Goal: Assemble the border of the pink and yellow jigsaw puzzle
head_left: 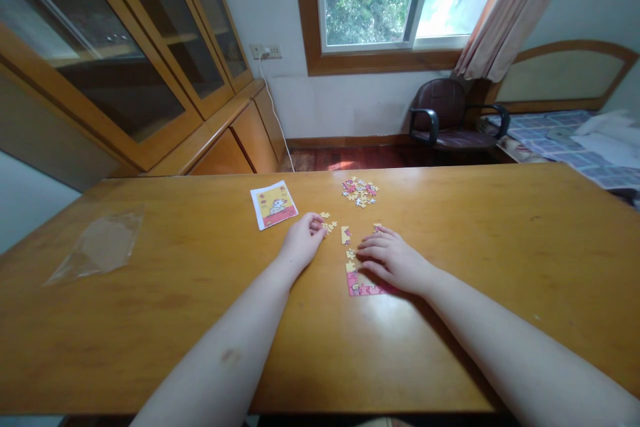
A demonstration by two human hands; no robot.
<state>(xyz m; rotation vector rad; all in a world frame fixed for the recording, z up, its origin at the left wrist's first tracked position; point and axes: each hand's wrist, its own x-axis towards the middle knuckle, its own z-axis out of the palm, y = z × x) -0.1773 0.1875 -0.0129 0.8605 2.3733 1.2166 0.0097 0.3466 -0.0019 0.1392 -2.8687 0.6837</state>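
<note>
My left hand (304, 240) has its fingers drawn together at a few loose yellow puzzle pieces (332, 225), and a yellow piece shows at its fingertips. My right hand (395, 261) lies palm down with fingers stretched out over a partly joined jigsaw puzzle (356, 285), hiding part of it. The puzzle's pink lower edge and a short left column are visible. Just above stands a separate joined yellow-and-pink section (346, 235). Another small section (377, 228) shows beyond the right fingertips. Farther back is a heap of mixed puzzle pieces (361, 191).
A printed reference picture (274, 205) lies left of the pieces on the wooden table (200, 320). A clear plastic bag (103, 243) rests at the far left. Beyond the table stand a brown armchair (445, 113), a bed (560, 137) and a glass-fronted cabinet (200, 107).
</note>
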